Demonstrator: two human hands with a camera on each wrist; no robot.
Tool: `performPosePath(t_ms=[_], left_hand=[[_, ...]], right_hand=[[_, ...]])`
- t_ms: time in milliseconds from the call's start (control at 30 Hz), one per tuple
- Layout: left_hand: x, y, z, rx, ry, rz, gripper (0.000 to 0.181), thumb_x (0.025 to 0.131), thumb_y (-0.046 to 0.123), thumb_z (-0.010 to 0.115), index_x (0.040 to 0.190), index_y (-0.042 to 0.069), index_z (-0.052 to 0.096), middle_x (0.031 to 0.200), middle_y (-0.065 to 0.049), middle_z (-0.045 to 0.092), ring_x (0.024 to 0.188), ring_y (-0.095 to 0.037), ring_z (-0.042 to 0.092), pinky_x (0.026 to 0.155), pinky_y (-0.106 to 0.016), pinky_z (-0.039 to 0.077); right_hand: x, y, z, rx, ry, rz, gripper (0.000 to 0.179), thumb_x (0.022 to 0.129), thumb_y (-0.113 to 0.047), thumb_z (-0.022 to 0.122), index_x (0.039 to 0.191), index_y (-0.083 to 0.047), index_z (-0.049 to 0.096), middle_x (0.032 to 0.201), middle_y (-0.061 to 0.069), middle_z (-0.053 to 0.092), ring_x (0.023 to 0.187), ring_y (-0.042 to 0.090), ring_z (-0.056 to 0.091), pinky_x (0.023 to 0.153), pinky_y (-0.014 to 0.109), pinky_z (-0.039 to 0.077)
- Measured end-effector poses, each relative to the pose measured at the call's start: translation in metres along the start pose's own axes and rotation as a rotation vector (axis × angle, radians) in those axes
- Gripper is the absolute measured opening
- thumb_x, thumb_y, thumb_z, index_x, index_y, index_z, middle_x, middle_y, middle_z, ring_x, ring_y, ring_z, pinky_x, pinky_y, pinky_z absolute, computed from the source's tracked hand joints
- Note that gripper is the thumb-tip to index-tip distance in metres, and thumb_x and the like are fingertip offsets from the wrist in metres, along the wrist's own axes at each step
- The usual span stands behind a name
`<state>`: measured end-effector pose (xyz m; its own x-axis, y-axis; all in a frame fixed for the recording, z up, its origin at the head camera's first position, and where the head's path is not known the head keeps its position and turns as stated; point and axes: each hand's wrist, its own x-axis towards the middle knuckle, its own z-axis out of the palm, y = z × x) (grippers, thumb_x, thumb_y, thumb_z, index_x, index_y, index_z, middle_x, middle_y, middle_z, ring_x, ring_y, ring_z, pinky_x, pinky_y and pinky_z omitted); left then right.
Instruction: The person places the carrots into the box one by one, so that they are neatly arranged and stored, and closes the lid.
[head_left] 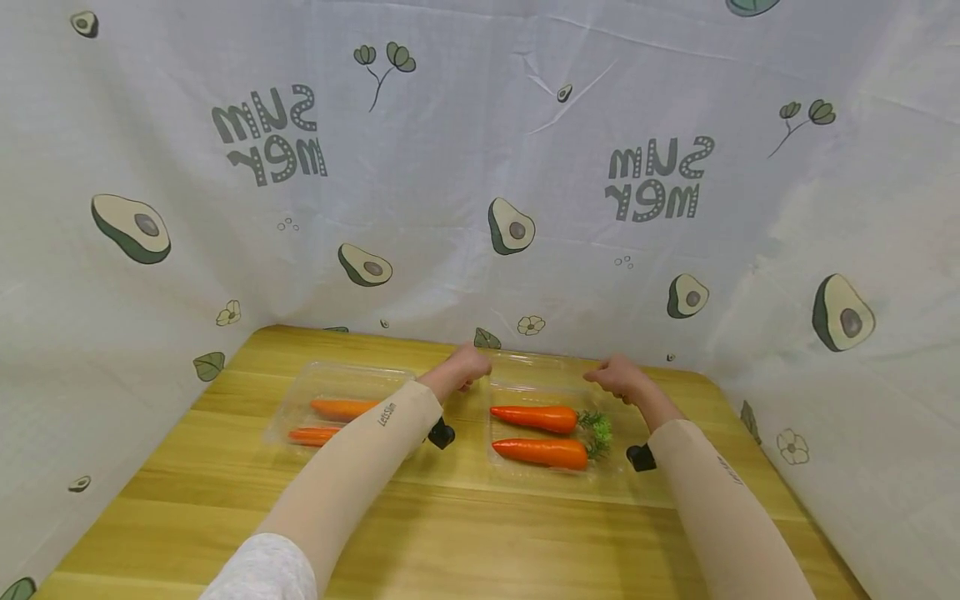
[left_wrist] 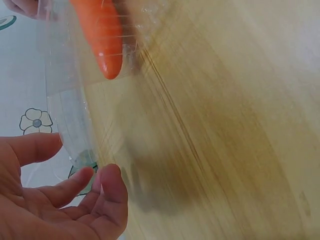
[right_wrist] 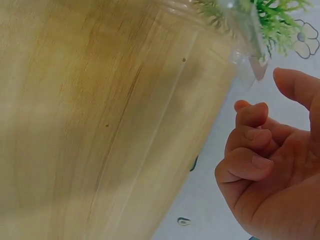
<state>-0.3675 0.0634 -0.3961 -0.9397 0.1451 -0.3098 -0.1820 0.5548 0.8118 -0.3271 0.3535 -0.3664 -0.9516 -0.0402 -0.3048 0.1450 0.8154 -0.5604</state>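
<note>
A clear plastic clamshell box (head_left: pixel 498 473) lies on the table with its see-through lid (head_left: pixel 536 361) raised at the back. Inside it are two orange carrots, an upper one (head_left: pixel 536 417) and a lower one (head_left: pixel 542 452), with frilly green tops (head_left: pixel 597 432) at the right. My left hand (head_left: pixel 462 367) is at the lid's left corner; thumb and fingertips (left_wrist: pixel 112 180) take the corner between them in the left wrist view. At the right corner, my right hand (head_left: pixel 621 379) has its thumb (right_wrist: pixel 295 87) apart from its bent fingers, close to the plastic, gripping nothing.
To the left stands a second clear box (head_left: pixel 300 377) with orange carrots (head_left: pixel 341 408), partly hidden behind my left forearm. The wooden table (head_left: pixel 480 533) meets a white printed curtain (head_left: pixel 442 167) at the back and sides. Black wrist cameras (head_left: pixel 441 434) sit under both wrists.
</note>
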Motion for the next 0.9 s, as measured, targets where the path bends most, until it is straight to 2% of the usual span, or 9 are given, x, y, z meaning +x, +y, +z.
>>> performPosePath(t_ms=[133, 233, 367, 500, 633, 900], left_hand=[[0.003, -0.001, 0.0, 0.028, -0.006, 0.003, 0.079, 0.094, 0.007, 0.06, 0.161, 0.003, 0.017, 0.063, -0.002, 0.031, 0.045, -0.013, 0.025, 0.048, -0.031, 0.037], [0.005, -0.001, 0.0, 0.066, -0.004, 0.004, 0.076, 0.094, 0.009, 0.062, 0.158, 0.0, 0.023, 0.063, -0.002, 0.035, 0.045, -0.013, 0.031, 0.051, -0.032, 0.043], [0.007, 0.0, 0.001, 0.087, 0.0, -0.005, 0.069, 0.093, 0.01, 0.065, 0.152, -0.003, 0.031, 0.062, -0.002, 0.036, 0.045, -0.014, 0.034, 0.051, -0.032, 0.046], [0.008, 0.003, 0.001, 0.074, 0.004, -0.007, 0.065, 0.092, 0.008, 0.065, 0.149, -0.002, 0.036, 0.077, -0.006, 0.043, 0.049, -0.016, 0.035, 0.052, -0.032, 0.044], [0.008, 0.005, 0.0, 0.096, 0.007, -0.002, 0.064, 0.093, 0.008, 0.066, 0.149, -0.001, 0.037, 0.089, -0.009, 0.044, 0.052, -0.016, 0.035, 0.053, -0.033, 0.044], [0.006, 0.009, -0.002, 0.129, 0.002, 0.018, 0.036, 0.095, 0.009, 0.064, 0.126, -0.003, 0.049, 0.068, -0.004, 0.036, 0.047, -0.015, 0.029, 0.051, -0.034, 0.042]], right_hand=[[0.002, 0.004, 0.001, -0.002, -0.014, 0.016, 0.034, 0.102, -0.027, 0.056, 0.106, 0.006, 0.063, 0.054, -0.005, 0.03, 0.048, 0.01, 0.021, 0.048, 0.025, 0.024], [0.005, 0.006, 0.002, 0.0, -0.027, 0.018, 0.035, 0.102, -0.026, 0.056, 0.112, 0.008, 0.062, 0.054, -0.005, 0.03, 0.048, 0.01, 0.021, 0.048, 0.025, 0.024], [0.009, 0.009, 0.003, 0.008, -0.044, 0.028, 0.04, 0.102, -0.026, 0.057, 0.124, 0.009, 0.057, 0.054, -0.005, 0.03, 0.048, 0.01, 0.021, 0.048, 0.025, 0.024], [0.011, 0.009, 0.004, 0.015, -0.045, 0.036, 0.044, 0.102, -0.026, 0.056, 0.128, 0.009, 0.055, 0.055, -0.005, 0.03, 0.048, 0.01, 0.021, 0.048, 0.025, 0.024], [0.009, 0.007, 0.005, 0.019, -0.041, 0.032, 0.041, 0.103, -0.027, 0.055, 0.124, 0.008, 0.055, 0.056, -0.005, 0.03, 0.048, 0.01, 0.021, 0.049, 0.025, 0.024], [0.002, 0.002, 0.004, 0.053, -0.038, 0.026, 0.044, 0.104, -0.027, 0.053, 0.127, 0.01, 0.052, 0.057, -0.006, 0.029, 0.048, 0.009, 0.02, 0.049, 0.024, 0.024]])
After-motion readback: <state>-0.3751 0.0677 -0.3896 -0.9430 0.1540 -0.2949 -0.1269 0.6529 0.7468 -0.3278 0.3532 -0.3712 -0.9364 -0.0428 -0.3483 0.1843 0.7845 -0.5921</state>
